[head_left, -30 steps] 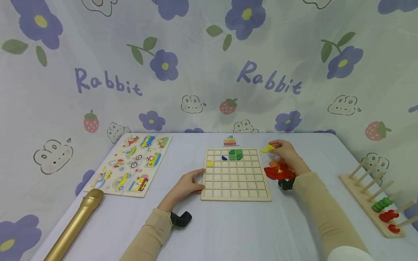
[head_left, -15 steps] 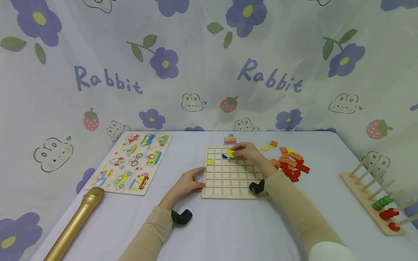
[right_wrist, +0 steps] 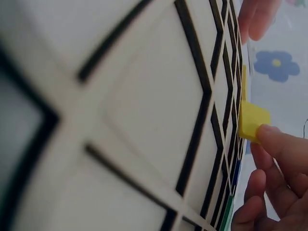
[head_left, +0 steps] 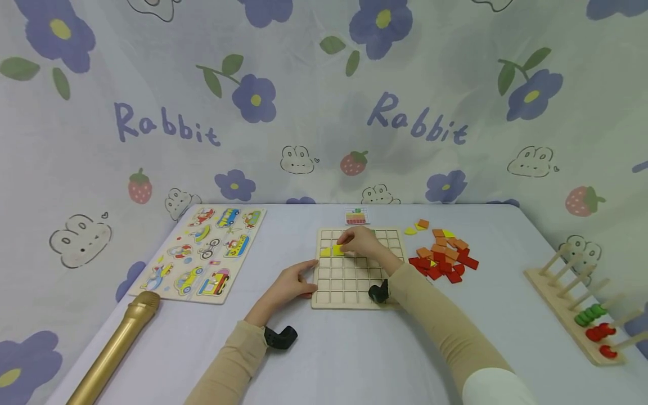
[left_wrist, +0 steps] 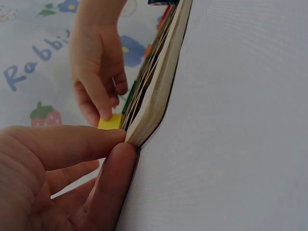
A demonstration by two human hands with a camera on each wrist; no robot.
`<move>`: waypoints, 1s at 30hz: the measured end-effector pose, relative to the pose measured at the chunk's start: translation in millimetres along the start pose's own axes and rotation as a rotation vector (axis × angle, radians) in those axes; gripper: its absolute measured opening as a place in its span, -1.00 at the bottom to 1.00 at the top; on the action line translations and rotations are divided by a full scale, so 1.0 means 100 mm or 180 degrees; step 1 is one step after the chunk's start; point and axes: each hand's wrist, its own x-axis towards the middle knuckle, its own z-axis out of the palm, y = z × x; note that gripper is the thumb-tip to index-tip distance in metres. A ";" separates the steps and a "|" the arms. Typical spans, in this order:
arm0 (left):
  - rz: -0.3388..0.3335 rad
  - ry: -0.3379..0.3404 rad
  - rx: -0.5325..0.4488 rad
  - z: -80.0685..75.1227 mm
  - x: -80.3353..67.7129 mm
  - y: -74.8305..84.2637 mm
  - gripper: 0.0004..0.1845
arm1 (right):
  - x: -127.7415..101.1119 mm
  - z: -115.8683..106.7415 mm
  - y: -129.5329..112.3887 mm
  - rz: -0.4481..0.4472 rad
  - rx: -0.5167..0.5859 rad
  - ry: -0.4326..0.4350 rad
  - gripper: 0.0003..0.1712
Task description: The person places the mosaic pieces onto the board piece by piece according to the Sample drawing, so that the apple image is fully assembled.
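My right hand (head_left: 361, 241) pinches a yellow square tile (head_left: 337, 250) over the wooden grid board (head_left: 336, 284). In the right wrist view the tile (right_wrist: 254, 119) stands tilted against the grid, thumb on one face. Another yellow square (head_left: 325, 252) lies in the board's leftmost column, just left of it. Green pieces (head_left: 373, 233) in the upper rows are mostly hidden by the right hand, and the blue piece is hidden in the head view. My left hand (head_left: 289, 283) rests its fingertips and thumb on the board's left edge, holding no loose piece.
Loose red (head_left: 444, 266), orange (head_left: 439, 242) and yellow (head_left: 410, 231) pieces lie right of the board. A small pattern card (head_left: 357, 215) is behind it. Left are a vehicle puzzle (head_left: 238, 266) and a gold microphone (head_left: 118, 340); far right, a bead-and-peg stand (head_left: 571, 316).
From the loose pieces, my right hand has carried a yellow tile left across the board to beside the first yellow square. The left hand stays at the edge.
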 end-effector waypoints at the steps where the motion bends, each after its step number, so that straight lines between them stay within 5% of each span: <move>1: -0.0025 0.0004 -0.0015 0.00 0.00 0.00 -0.30 | 0.01 0.00 0.01 -0.0027 -0.0051 -0.0019 -0.92; 16: -0.0013 -0.0021 0.0051 0.00 -0.03 0.02 -0.31 | -0.02 0.06 -0.03 -0.0115 -0.0809 -0.0065 -0.83; 30: -0.0072 0.0016 0.0083 0.00 -0.03 0.04 -0.30 | -0.12 -0.38 0.28 0.0031 0.0045 -0.0039 -0.71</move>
